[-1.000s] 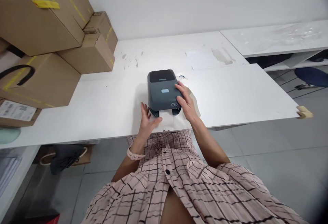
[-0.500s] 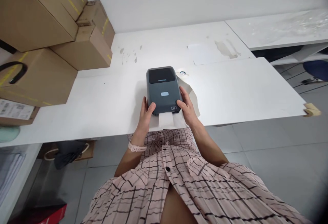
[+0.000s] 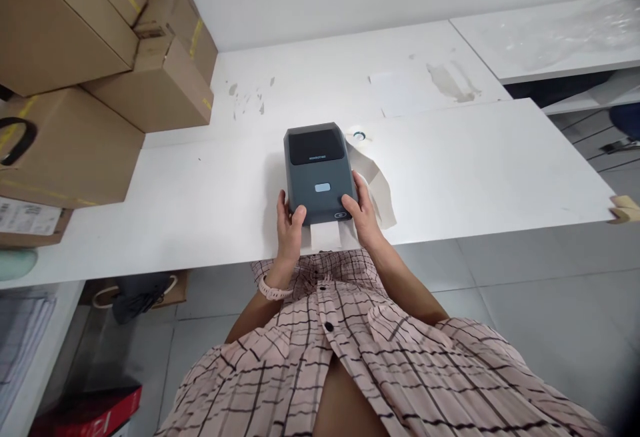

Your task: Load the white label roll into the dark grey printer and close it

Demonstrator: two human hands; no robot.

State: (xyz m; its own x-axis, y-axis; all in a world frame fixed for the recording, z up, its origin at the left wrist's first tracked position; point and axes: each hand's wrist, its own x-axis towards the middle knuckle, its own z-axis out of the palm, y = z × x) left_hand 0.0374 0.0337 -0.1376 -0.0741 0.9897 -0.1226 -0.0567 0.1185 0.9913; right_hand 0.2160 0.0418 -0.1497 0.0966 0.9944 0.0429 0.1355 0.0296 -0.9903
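Okay, at the front edge of the white flat tabletop a thin white paper strip pokes out of a slate-grey boxy plastic printer, resting on the tabletop just behind that edge, left hand and right hand clasping its near sides, thumbs on top. Shell probably stiff, moderately heavy, maybe slippery; best held low by both side walls, clear of the easily creased strip. Farther back, rectangular brown cardboard boxes at tabletop's left end.
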